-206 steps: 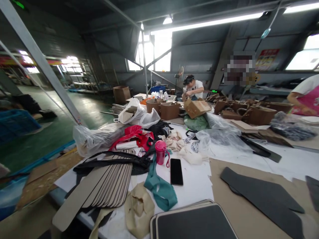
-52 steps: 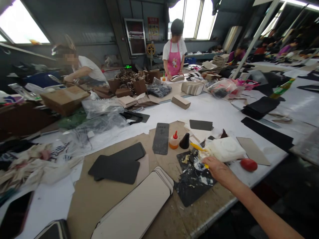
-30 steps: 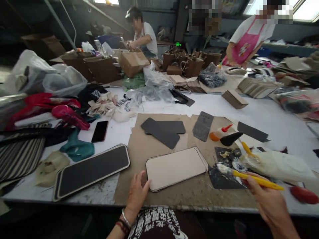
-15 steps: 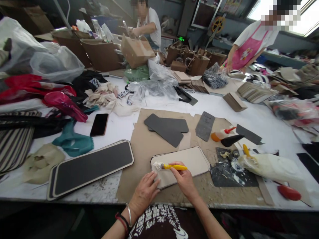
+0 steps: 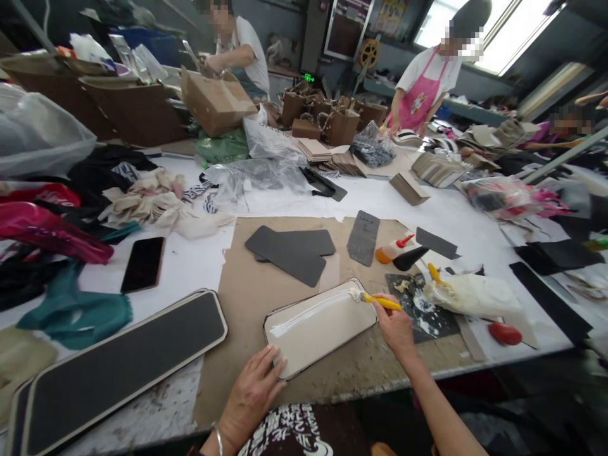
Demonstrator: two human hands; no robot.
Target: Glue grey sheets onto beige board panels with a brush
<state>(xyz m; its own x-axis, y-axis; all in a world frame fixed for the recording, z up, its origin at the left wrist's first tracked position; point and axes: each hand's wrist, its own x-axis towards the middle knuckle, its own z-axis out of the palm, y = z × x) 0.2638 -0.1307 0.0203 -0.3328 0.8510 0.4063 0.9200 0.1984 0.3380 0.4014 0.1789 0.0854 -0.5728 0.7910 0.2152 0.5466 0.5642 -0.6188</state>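
Observation:
My right hand [image 5: 396, 326] is closed around the yellow handle of a brush [image 5: 382, 302]. White paste clings to its bristles, which touch the far right part of a beige rounded panel [image 5: 316, 339]. A wet white streak [image 5: 308, 310] runs along the panel's upper side from the left to the bristles. My left hand [image 5: 256, 386] lies flat with fingers stretched, its fingertips on the panel's near left corner. Under the panel is a brown cardboard sheet [image 5: 228, 354]. To the left, a dark grey panel with a beige border [image 5: 128, 367] lies on others.
Grey boards [image 5: 289, 253] lie behind the panel. A red-tipped bottle [image 5: 389, 250], a paste-smeared black board [image 5: 420, 316] and a whitish plastic container [image 5: 479, 294] stand or lie to the right. A phone [image 5: 142, 265] is at left. Two co-workers stand across the table; another person is far right.
My right hand has drawn the brush from the panel's left end to its right end, leaving a white streak. My left hand stays at the near left corner. The view has shifted right.

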